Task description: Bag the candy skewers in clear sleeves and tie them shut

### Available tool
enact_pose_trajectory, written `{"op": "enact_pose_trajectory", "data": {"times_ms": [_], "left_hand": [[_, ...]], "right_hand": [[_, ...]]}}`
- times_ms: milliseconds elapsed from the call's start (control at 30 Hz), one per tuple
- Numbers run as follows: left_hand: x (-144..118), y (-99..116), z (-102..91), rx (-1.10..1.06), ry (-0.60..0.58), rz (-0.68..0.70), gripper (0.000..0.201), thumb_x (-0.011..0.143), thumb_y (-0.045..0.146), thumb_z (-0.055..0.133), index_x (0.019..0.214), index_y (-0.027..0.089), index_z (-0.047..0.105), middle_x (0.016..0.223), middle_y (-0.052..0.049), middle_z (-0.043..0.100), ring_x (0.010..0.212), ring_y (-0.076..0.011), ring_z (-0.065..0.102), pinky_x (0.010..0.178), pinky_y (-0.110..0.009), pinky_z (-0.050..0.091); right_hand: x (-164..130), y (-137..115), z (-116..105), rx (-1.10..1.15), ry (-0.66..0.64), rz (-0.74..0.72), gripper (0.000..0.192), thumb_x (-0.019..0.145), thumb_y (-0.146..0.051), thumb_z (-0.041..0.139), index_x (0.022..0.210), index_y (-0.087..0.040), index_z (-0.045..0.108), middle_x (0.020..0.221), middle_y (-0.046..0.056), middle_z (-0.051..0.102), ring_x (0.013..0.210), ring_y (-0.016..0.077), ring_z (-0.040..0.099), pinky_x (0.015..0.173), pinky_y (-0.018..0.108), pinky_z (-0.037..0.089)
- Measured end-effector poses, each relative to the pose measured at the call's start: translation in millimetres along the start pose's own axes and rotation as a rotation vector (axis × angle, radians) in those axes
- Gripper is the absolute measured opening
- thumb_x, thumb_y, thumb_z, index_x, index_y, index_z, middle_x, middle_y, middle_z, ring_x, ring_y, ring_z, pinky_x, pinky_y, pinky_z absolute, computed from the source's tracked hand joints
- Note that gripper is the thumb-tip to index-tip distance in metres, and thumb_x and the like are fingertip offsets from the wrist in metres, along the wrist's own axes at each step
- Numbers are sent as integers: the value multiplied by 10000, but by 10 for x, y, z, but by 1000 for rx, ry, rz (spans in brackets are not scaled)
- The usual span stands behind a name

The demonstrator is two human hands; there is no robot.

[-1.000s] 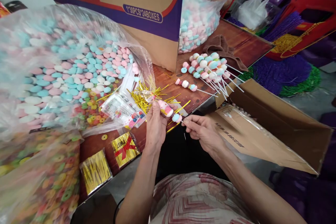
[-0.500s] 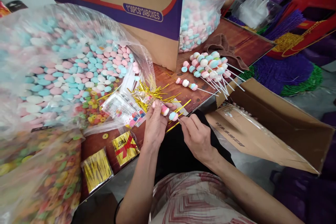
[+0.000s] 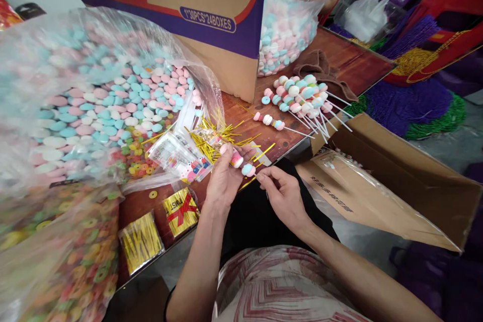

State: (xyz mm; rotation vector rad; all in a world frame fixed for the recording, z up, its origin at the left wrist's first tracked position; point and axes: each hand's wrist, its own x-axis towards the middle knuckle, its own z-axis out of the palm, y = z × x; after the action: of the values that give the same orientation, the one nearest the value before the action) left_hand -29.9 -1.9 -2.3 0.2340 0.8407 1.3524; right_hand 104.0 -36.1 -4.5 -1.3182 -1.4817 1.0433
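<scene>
A marshmallow skewer (image 3: 248,169) in pink, white and blue lies across the fingers of my left hand (image 3: 222,178), whose thumb presses on its upper end. My right hand (image 3: 283,193) pinches the thin stick just below the lowest marshmallow. Beyond my left fingers is a loose heap of gold twist ties (image 3: 211,141). Printed clear bags (image 3: 181,156) lie left of that hand. One finished-looking skewer (image 3: 268,120) rests on the table, beside a pile of similar skewers (image 3: 302,93) with white sticks.
A big plastic bag of marshmallows (image 3: 101,105) covers the table's left, with ring gummies (image 3: 136,156) at its mouth. Nearer stands a bag of gummy rings (image 3: 83,256). Packs of twist ties (image 3: 141,244) sit by the edge. Cardboard boxes (image 3: 219,60) stand behind and right. Another person sits opposite.
My right fingers have shifted slightly and loosened a little around the stick. My left hand has turned slightly, still holding the skewer. The view has moved slightly.
</scene>
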Motion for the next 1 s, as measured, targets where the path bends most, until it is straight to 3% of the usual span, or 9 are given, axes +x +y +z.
{"op": "enact_pose_trajectory", "data": {"times_ms": [100, 200, 333, 433, 533, 800, 900, 1000], "left_hand": [[2, -62, 15, 27, 3, 0, 263, 790, 397, 749, 768, 166, 624, 836, -50, 718, 866, -208, 714, 713, -292, 544], [-21, -104, 37, 93, -7, 7, 265, 781, 393, 748, 754, 154, 639, 820, -63, 718, 846, -209, 715, 751, -314, 555], [-63, -12, 37, 189, -32, -24, 265, 759, 380, 763, 749, 136, 661, 821, -74, 718, 778, -193, 704, 697, -299, 561], [-55, 116, 9, 207, -49, -65, 297, 769, 418, 758, 844, 142, 680, 956, -98, 733, 815, -210, 713, 712, -326, 572], [4, 197, -18, 158, 17, 43, 315, 791, 448, 739, 888, 158, 666, 1011, -99, 736, 870, -220, 723, 766, -336, 570], [127, 148, -24, 77, 170, 163, 288, 792, 421, 750, 808, 171, 608, 766, -6, 684, 678, -142, 692, 687, -283, 556], [126, 151, -23, 68, 170, 176, 327, 809, 462, 721, 776, 169, 579, 726, 4, 659, 625, -132, 674, 657, -284, 559], [122, 168, -16, 80, 176, 150, 364, 824, 496, 692, 757, 164, 559, 685, 5, 640, 589, -133, 665, 626, -278, 558]], "right_hand": [[11, -43, 26, 138, -32, 176, 237, 880, -298, 551, 680, -177, 591, 597, -28, 514, 556, 112, 449, 533, 240, 377], [55, -85, 93, 217, -46, 212, 258, 859, -310, 560, 640, -175, 567, 594, -25, 508, 557, 107, 432, 538, 237, 375], [72, -116, 132, 227, -35, 143, 210, 862, -287, 551, 687, -177, 591, 648, -15, 534, 612, 120, 466, 578, 242, 400], [56, -86, 71, 175, -30, 123, 208, 885, -295, 548, 726, -178, 612, 647, -19, 539, 610, 122, 477, 582, 242, 402], [51, -37, -14, 58, -22, 87, 223, 911, -292, 539, 731, -181, 611, 622, -26, 523, 592, 120, 475, 571, 242, 396], [-15, 32, -43, -360, -126, -309, 200, 979, -216, 454, 908, -179, 637, 843, 59, 653, 740, 142, 594, 703, 250, 465], [-24, 30, -88, -346, -138, -285, 232, 990, -211, 424, 848, -185, 606, 745, 21, 606, 643, 117, 529, 649, 239, 427], [20, 0, -182, -236, -218, -137, 240, 987, -261, 434, 792, -202, 561, 628, -39, 499, 552, 99, 436, 563, 235, 356]]}}
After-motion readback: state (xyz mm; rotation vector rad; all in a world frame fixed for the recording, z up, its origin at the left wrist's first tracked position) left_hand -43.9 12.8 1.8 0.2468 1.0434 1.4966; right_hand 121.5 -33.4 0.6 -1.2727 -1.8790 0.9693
